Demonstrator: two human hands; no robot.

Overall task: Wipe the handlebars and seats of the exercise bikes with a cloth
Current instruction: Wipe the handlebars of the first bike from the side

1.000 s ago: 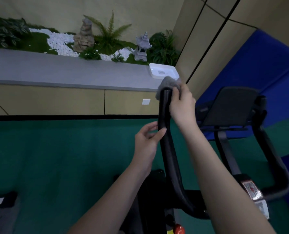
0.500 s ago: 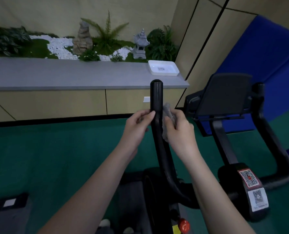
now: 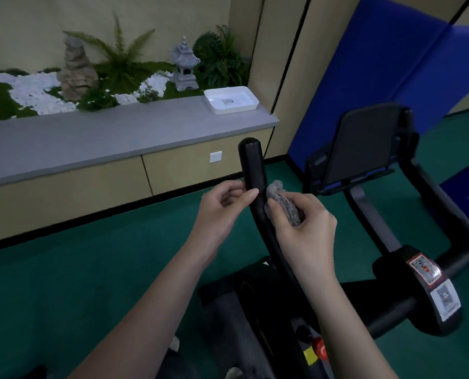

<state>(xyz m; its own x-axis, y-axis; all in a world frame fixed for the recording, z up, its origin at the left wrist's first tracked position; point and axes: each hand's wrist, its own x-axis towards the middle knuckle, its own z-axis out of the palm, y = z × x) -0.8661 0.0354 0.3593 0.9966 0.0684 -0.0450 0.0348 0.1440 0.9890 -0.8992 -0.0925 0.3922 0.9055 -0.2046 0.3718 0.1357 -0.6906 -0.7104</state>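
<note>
Head view: a black handlebar (image 3: pixel 255 184) rises upright at centre, between the two hands. The grey cloth (image 3: pixel 284 205) is bunched just right of the bar, touching it, gripped in the curled fingers of the right hand (image 3: pixel 304 228). The left hand (image 3: pixel 222 209) is on the bar's left side, fingers loosely bent, thumb tip touching the bar. A second handlebar (image 3: pixel 446 214) curves at far right.
</note>
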